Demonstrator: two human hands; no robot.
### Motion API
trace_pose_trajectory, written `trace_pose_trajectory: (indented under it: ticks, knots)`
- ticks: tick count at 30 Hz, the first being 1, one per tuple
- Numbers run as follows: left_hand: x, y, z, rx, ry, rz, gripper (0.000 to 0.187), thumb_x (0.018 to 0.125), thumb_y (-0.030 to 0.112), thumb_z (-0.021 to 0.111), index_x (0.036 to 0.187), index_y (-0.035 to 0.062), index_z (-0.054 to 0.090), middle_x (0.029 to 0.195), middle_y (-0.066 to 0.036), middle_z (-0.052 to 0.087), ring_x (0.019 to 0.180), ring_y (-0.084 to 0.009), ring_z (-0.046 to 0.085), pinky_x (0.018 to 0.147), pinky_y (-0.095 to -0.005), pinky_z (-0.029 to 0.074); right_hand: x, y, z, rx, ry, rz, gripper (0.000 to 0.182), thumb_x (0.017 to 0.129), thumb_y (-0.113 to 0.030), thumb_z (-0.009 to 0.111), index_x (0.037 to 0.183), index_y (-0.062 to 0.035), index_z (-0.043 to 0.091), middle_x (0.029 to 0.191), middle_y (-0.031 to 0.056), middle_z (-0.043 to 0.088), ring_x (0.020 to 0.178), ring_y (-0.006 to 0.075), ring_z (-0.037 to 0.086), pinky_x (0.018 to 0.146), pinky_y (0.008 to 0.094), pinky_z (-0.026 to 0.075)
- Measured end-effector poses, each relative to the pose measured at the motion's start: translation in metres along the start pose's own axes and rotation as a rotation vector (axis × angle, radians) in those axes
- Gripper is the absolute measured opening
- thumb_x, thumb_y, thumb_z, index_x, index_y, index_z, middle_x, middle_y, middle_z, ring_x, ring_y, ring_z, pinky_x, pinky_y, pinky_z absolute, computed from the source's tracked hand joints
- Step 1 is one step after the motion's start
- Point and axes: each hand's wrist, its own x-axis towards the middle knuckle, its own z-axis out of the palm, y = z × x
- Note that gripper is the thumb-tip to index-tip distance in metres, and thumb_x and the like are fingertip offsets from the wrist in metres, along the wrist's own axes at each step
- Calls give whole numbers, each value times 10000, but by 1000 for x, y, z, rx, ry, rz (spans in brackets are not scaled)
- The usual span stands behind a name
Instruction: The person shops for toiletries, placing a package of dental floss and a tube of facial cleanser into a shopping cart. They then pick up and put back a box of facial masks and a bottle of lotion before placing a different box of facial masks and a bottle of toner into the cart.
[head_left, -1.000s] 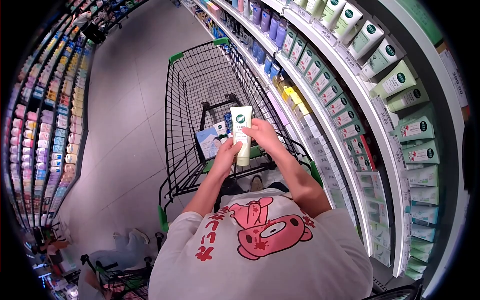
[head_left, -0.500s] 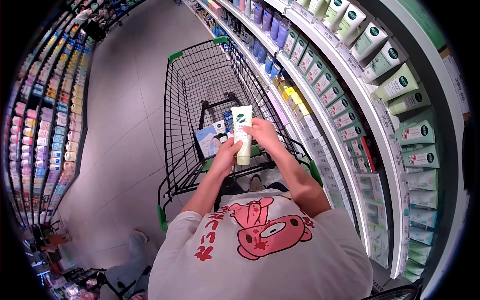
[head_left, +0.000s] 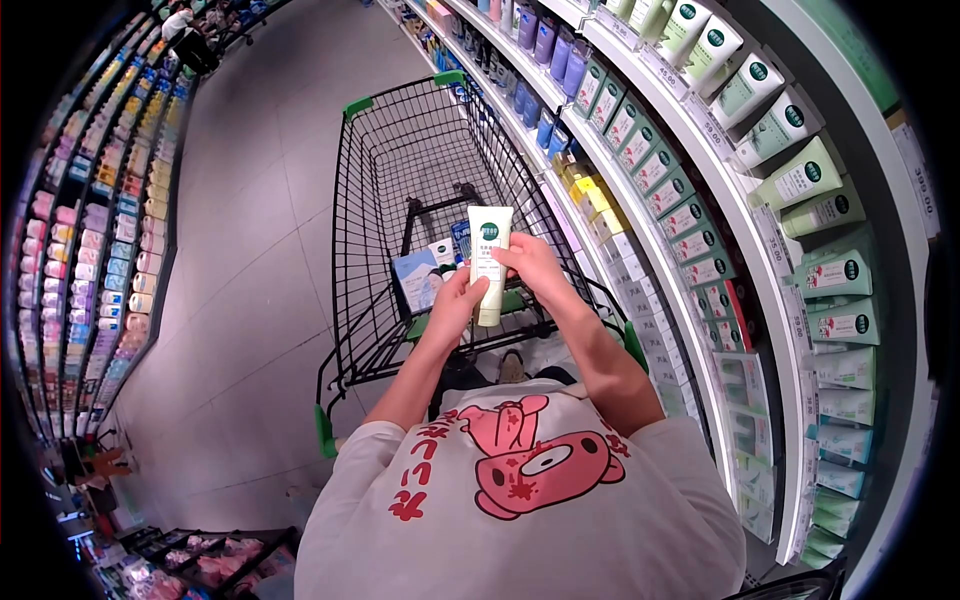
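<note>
A pale green squeeze tube point(head_left: 489, 240) with a dark green round logo is held upright, cap end down, between both hands. My left hand point(head_left: 462, 298) grips its lower left side, the thumb lying across the front. On the other side my right hand point(head_left: 528, 262) pinches the tube near its middle, thumb on the printed label. Below and behind the tube is a black wire shopping cart point(head_left: 385, 170) with green corner pieces. In the cart's near end sit a light blue and white box point(head_left: 416, 280) and a blue package point(head_left: 461, 240), partly hidden by the hands and tube.
Shelves on the right carry rows of green and white tubes point(head_left: 748, 88), green boxes point(head_left: 655, 165) and purple bottles point(head_left: 545, 45). A stocked shelf point(head_left: 95, 240) lines the left beyond the grey floor point(head_left: 250, 250). Another person point(head_left: 178, 22) is far up the aisle.
The tube has turned slightly so its label faces me more squarely, both hands still on it. A passer-by's leg at lower left has gone from view, uncovering pink goods there.
</note>
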Motion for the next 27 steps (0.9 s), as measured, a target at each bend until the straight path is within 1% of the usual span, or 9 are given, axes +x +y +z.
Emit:
trace_pose_trajectory:
  ticks: [6, 12, 15, 18, 21, 24, 27]
  knots:
    - [1, 3, 1, -158, -24, -146, 326, 876, 234, 499, 1138, 42, 478, 1009, -48, 558, 872, -131, 543, 736, -295, 445, 1, 8, -1, -83, 25, -96, 251, 781, -142, 596, 951, 41, 574, 813, 94, 649, 699, 133, 607, 630, 257, 458]
    - [2, 1, 3, -283, -63, -145, 347, 876, 234, 499, 1155, 31, 459, 1047, -55, 544, 934, -143, 523, 805, -307, 418, 6, 16, -3, -248, 112, -130, 264, 739, -209, 635, 898, 0, 616, 738, 90, 650, 655, 149, 613, 606, 278, 462]
    - [2, 2, 3, -281, -68, -157, 359, 875, 236, 499, 1163, 27, 451, 1060, -58, 538, 948, -150, 517, 818, -314, 411, 4, 13, -3, -302, 133, -139, 257, 733, -216, 635, 877, -4, 624, 720, 97, 644, 641, 162, 612, 593, 284, 460]
    - [0, 4, 4, -286, -68, -168, 362, 875, 237, 500, 1164, 24, 450, 1058, -59, 538, 947, -149, 518, 817, -314, 412, 4, 14, -4, -334, 148, -155, 255, 728, -221, 636, 863, -5, 627, 713, 98, 642, 633, 165, 609, 584, 286, 458]
    - [0, 4, 4, -307, -79, -160, 368, 874, 240, 501, 1164, 20, 448, 1059, -57, 538, 947, -148, 519, 813, -307, 414, 9, 21, -5, -301, 148, -157, 259, 728, -228, 636, 853, -1, 628, 706, 97, 642, 619, 161, 606, 576, 282, 454]
    - [1, 1, 5, -312, -76, -134, 330, 876, 225, 498, 1143, 33, 480, 1023, -48, 550, 901, -136, 532, 763, -286, 427, 10, 21, -6, -261, 137, -130, 266, 729, -229, 635, 853, 7, 624, 693, 89, 641, 599, 149, 598, 564, 277, 449]
    - [-1, 6, 7, -264, -32, -122, 299, 876, 219, 498, 1109, 33, 499, 950, -31, 567, 796, -104, 542, 670, -250, 432, 10, 20, -5, -235, 137, -110, 253, 736, -214, 630, 846, 14, 618, 653, 63, 627, 576, 117, 578, 545, 256, 439]
